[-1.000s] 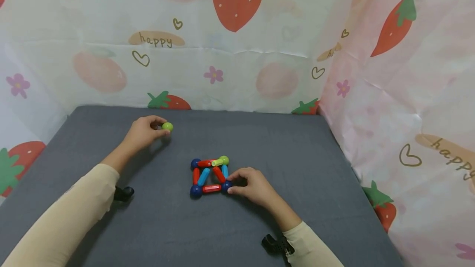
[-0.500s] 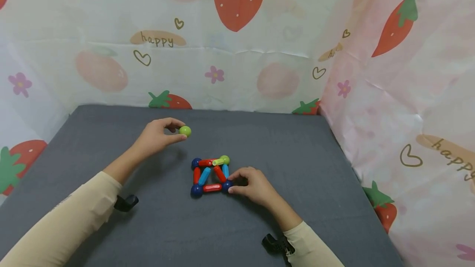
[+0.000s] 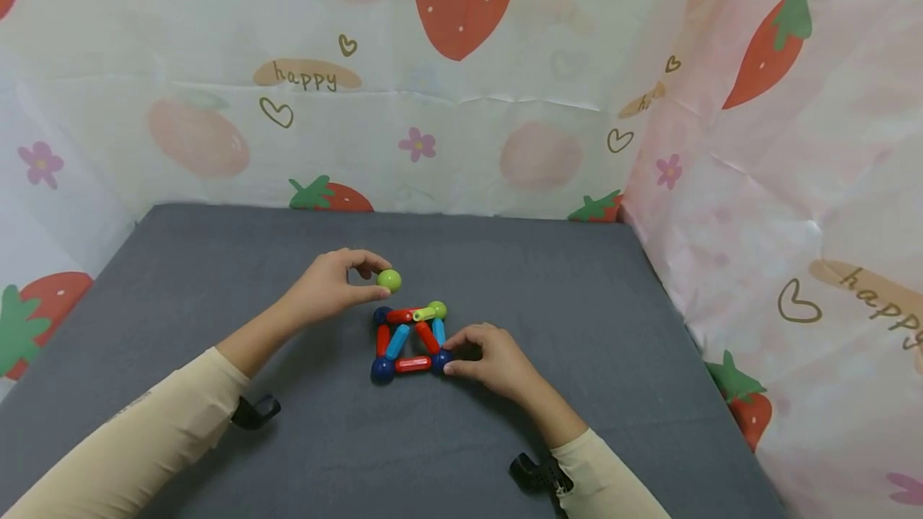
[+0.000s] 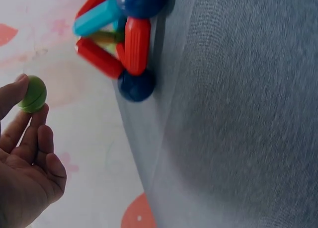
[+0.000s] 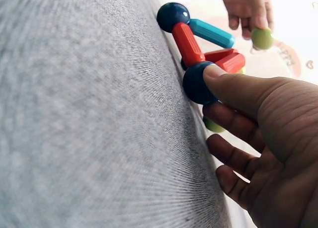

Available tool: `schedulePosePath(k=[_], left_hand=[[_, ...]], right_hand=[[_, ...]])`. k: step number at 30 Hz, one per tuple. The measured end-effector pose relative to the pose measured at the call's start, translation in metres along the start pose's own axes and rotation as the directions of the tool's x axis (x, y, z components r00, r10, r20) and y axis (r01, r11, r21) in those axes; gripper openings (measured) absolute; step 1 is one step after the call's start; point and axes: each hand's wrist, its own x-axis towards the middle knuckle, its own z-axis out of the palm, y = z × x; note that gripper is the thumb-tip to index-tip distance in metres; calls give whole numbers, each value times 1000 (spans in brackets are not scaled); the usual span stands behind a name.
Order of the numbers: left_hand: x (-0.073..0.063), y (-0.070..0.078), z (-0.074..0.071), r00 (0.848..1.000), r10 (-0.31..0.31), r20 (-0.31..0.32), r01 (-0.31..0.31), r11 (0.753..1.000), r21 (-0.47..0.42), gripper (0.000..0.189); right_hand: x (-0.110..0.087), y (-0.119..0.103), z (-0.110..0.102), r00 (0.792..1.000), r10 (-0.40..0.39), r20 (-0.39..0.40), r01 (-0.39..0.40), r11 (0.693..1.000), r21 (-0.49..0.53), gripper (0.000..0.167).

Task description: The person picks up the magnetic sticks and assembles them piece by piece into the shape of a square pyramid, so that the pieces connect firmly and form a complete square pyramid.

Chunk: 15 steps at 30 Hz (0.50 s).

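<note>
My left hand (image 3: 333, 285) pinches a light green ball (image 3: 389, 280) between thumb and fingers, raised just behind the far left corner of a magnetic stick-and-ball frame. In the left wrist view the green ball (image 4: 34, 94) shows apart from the frame. Red rods (image 3: 413, 364) and dark blue balls (image 3: 383, 370) make up most of that four-cornered frame, with a green ball (image 3: 437, 310) at its far right corner. Blue, red and green rods slant up from the corners. My right hand (image 3: 497, 363) pinches the near right dark blue ball (image 5: 198, 84) between thumb and forefinger.
A grey cloth (image 3: 324, 447) covers the table. Behind it and to the right hang pale sheets (image 3: 461, 134) with strawberry prints, meeting the table's far and right edges. Black wrist straps (image 3: 534, 474) stick out below both sleeves.
My left hand has carried the green ball rightward and nearer, from the far left of the table to close by the frame. The right hand and the frame have stayed in place.
</note>
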Motion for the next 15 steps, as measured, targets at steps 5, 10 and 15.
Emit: schedulePosePath(k=[5, 10, 15], left_hand=[[-3, 6, 10, 998, 47, 40, -47, 999, 12, 35], [-4, 10, 19, 995, 64, 76, -66, 998, 20, 34], [-4, 10, 26, 993, 50, 111, -51, 999, 12, 32]], right_hand=[[1, 0, 0, 1000, 0, 1, 0, 1000, 3, 24], [0, -1, 0, 1000, -2, 4, 2, 1000, 4, 24], [0, -2, 0, 1000, -3, 7, 3, 1000, -7, 23]])
